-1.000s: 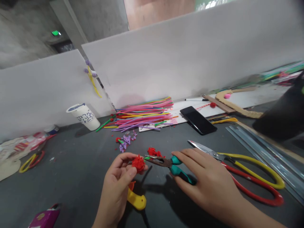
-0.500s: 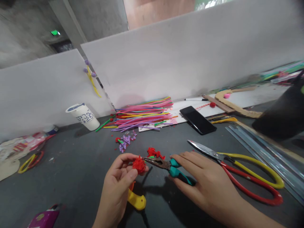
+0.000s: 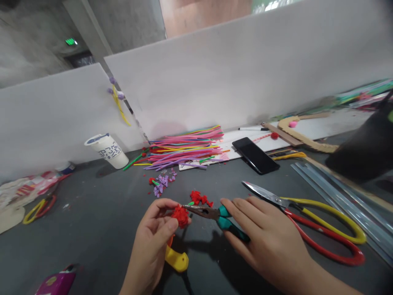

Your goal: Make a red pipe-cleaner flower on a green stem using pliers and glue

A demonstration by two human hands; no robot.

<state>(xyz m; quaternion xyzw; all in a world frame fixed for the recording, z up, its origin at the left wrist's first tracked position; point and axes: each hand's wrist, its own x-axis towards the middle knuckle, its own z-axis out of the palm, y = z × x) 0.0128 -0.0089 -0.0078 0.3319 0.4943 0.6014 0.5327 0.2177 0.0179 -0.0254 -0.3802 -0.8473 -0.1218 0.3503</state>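
Observation:
My left hand (image 3: 153, 233) pinches a fluffy red ball (image 3: 180, 216) between thumb and fingers. My right hand (image 3: 264, 233) is closed round the teal handles of needle-nose pliers (image 3: 208, 211). The pliers' narrow tips meet the upper edge of the red ball; whether they grip a strand there I cannot tell. Just behind the jaws lie red scraps (image 3: 200, 198) and a short green piece (image 3: 190, 203). Under my left hand shows a yellow handle (image 3: 177, 260), its other end hidden.
Large scissors (image 3: 322, 223) with red and yellow handles lie right of my right hand. Behind are a black phone (image 3: 256, 155), a bundle of coloured strips (image 3: 187, 147), purple bits (image 3: 164, 183) and a white cup (image 3: 107, 151). A purple box (image 3: 58, 282) is front left.
The pliers have closed a little and shifted slightly left, with their tips now at the ball's top edge. The left hand and the ball have hardly moved.

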